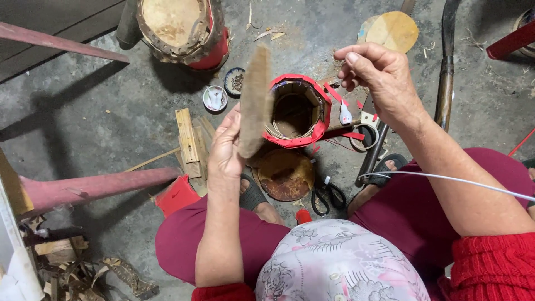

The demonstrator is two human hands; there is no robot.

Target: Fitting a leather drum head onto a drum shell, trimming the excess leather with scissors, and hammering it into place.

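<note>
Floral cloth [340, 262] over the lap fills the bottom of the frame; above it the left hand [225, 150] grips one flat brown disc [255, 100] edge-on, touching the rim of one open red-trimmed drum shell [295, 111] at centre. That shell has no skin yet, so covering it looks still undone, while one drum [178, 28] at upper left already wears its skin. The right hand [379, 75] is pinched shut, on what I cannot tell. Two small dishes [215, 98], one pair of scissors [327, 196] and one rusty round lid [285, 174] lie about.
</note>
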